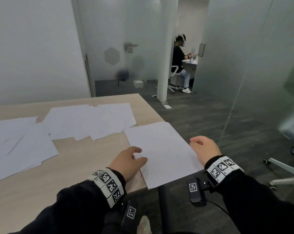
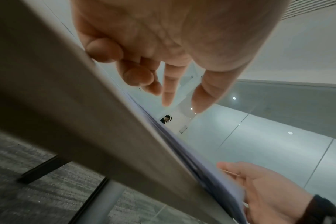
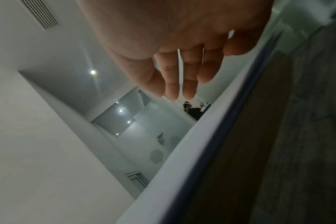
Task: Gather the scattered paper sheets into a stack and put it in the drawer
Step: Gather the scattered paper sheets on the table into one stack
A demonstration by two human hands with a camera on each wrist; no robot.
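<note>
Stack (image 1: 161,152): a small squared pile of white sheets lay at the desk's near right corner, its near edge and right edge overhanging the desk; seen edge-on in the left wrist view as several layers.
Loose sheets (image 1: 85,122): many remained spread over the far and left parts of the desk, overlapping, well apart from the stack at the left, near it at the far side.
Desk (image 1: 85,154): pale wood top, bare between the stack and the loose sheets.
Left hand (image 1: 127,162): rested at the stack's left edge, thumb on top of the paper, fingers loosely spread; no pinch was visible, so it steadied rather than held.
Right hand (image 1: 204,148): lay at the stack's right edge beyond the desk corner, fingers bent down over the edge; whether they gripped the paper from below could not be told.
Drawer: not in view in any picture.
Progress: judged early. A first few sheets were gathered and squared; most of the paper was ungathered, and the stowing step had not begun.
Background: a seated person (image 1: 180,63) beyond a glass partition, not involved.
</note>
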